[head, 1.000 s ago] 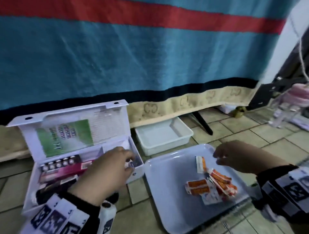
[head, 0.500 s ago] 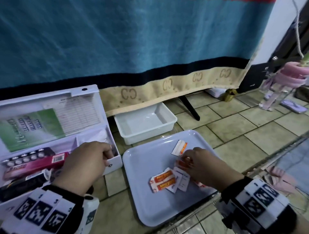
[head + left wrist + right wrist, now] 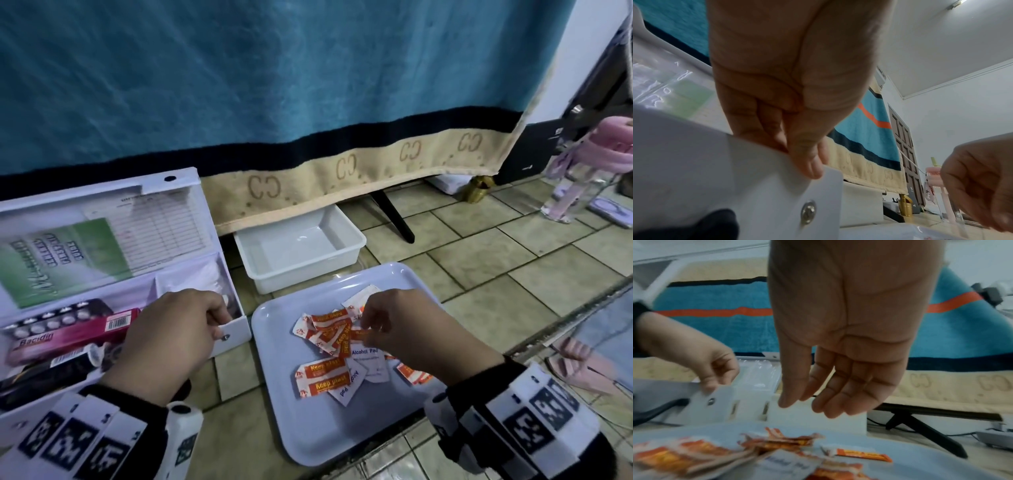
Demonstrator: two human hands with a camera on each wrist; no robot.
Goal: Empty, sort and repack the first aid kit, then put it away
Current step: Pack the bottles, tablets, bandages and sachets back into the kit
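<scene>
White first aid kit point(image 3: 236, 334) is sitting open on the tiled floor at left, lid up, pink Bacidin box point(image 3: 68, 334) and blister strip point(image 3: 51, 320) lying inside. Left hand point(image 3: 171, 337) is gripping the kit's front right corner, thumb outside, fingers curled over the rim. White tub point(image 3: 346, 253) is sitting behind. Blue tray point(image 3: 308, 435) is lying just right of the kit, carrying scattered orange plaster packets point(image 3: 323, 377) and alcohol pads point(image 3: 370, 359). Right hand point(image 3: 411, 329) is hovering over the packets, fingers relaxed and loosely spread in the wrist view, holding nothing.
</scene>
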